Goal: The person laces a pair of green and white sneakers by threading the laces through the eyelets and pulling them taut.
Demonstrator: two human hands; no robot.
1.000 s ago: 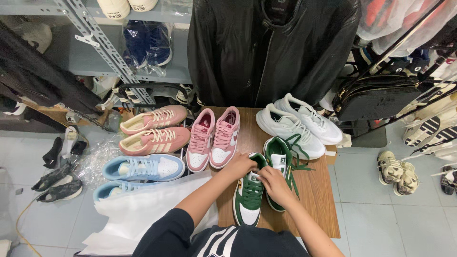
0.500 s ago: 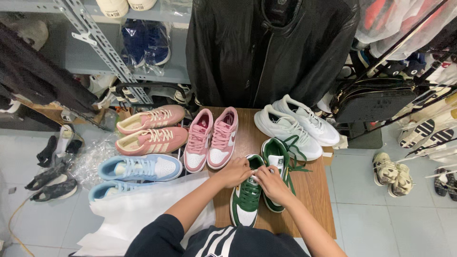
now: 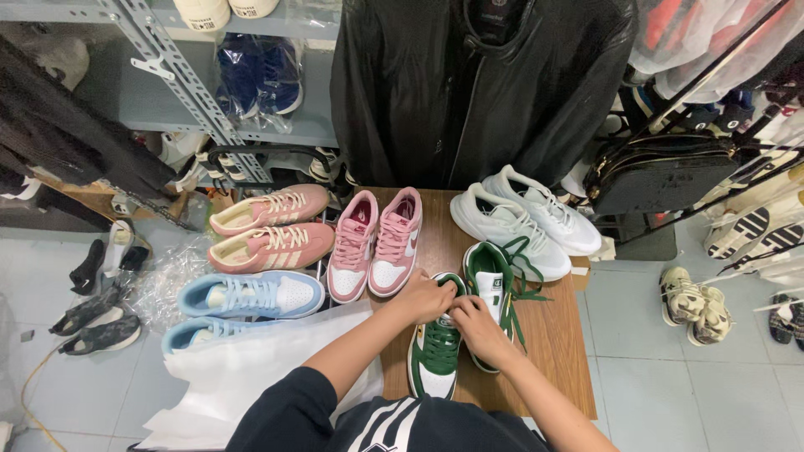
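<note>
A green and white leather sneaker point(image 3: 435, 356) is gripped at its collar by the left hand point(image 3: 430, 295) and the right hand point(image 3: 476, 322), near the front of the small wooden table point(image 3: 557, 335). Just beside it its unlaced green mate point(image 3: 492, 280) is seen. Pink low-top sneakers point(image 3: 377, 243) and white mesh running shoes point(image 3: 523, 219) are set further back.

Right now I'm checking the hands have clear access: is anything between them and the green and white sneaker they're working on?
Nothing visible. The left hand and right hand both rest directly on the green and white sneaker at its opening, on the wooden table. Its partner sneaker lies just beside it, right of the hands, not between.
</note>
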